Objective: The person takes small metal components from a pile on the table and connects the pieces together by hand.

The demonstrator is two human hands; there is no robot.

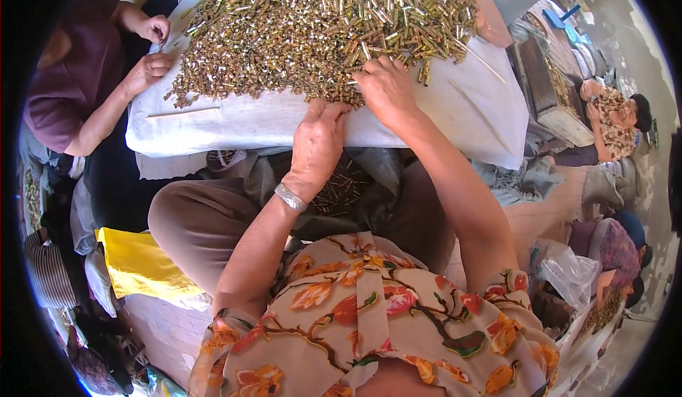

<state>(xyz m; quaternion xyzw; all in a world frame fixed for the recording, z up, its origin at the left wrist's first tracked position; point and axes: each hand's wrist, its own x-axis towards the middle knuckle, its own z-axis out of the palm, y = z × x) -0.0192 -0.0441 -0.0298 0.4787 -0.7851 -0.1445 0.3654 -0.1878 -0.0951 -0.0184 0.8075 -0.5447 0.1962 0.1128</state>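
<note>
White cloth bears glinting, slender metal tubes.

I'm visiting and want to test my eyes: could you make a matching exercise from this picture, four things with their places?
1. Metal pieces
2. Wristband
3. Yellow sheet
4. White cloth

A. on the wrist of the left hand
B. beneath the heap
C. heaped beside the right hand
D. lower left of the picture

Pairs: 1-C; 2-A; 3-D; 4-B

Brassy metal pieces heaped loose, white cloth.
</note>
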